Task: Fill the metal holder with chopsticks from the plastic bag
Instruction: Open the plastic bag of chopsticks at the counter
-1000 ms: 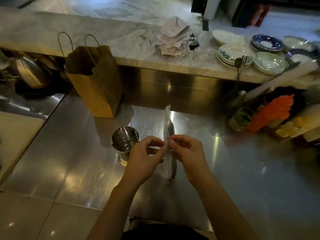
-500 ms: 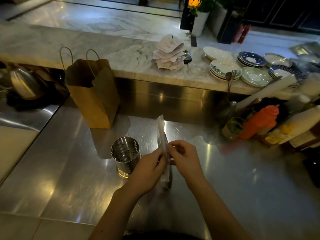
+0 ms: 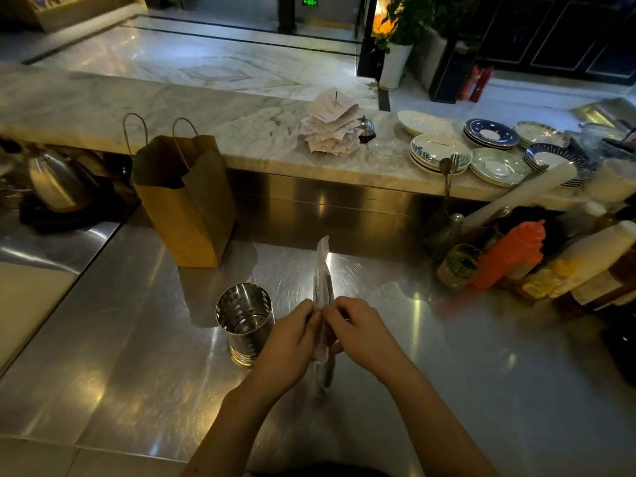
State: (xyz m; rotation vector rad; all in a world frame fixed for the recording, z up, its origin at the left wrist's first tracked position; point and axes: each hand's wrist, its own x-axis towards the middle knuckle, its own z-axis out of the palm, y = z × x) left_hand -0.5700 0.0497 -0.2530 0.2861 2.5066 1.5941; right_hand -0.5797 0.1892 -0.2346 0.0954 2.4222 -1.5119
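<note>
Metal holder (image 3: 245, 321): it stood upright on the steel counter (image 3: 137, 339), its wall punched with slots, and I could see its perforated bottom through the open mouth.
Plastic bag (image 3: 322, 270): it was held on end just to the right of the holder, thin and clear. Its top rose above both hands and its lower end reached down to the counter.
Chopsticks (image 3: 329, 370): they were dark sticks inside the bag, showing through the film below the hands and again above them.
Left hand (image 3: 290, 342): it was between the holder and the bag, with its fingers curled in and pinching the bag's left side. I could not tell whether it touched the holder.
Right hand (image 3: 361, 330): it was on the bag's far side from the holder, fingers bent tight and pinching the film, its fingertips almost meeting the left hand's.
Paper bag (image 3: 187, 208): it was brown and stood open behind the holder, slightly to the left.
Kettle (image 3: 55, 184): it was far left of the holder, on a lower surface.
Marble ledge (image 3: 172, 115): it ran well behind the holder, above the counter.
Spiked receipts (image 3: 330, 122): they were on that ledge, behind and to the right of the holder.
Stacked plates (image 3: 437, 154): they were further right along the ledge.
Orange bottle (image 3: 509, 256): it was well to the right of the holder among other bottles.
</note>
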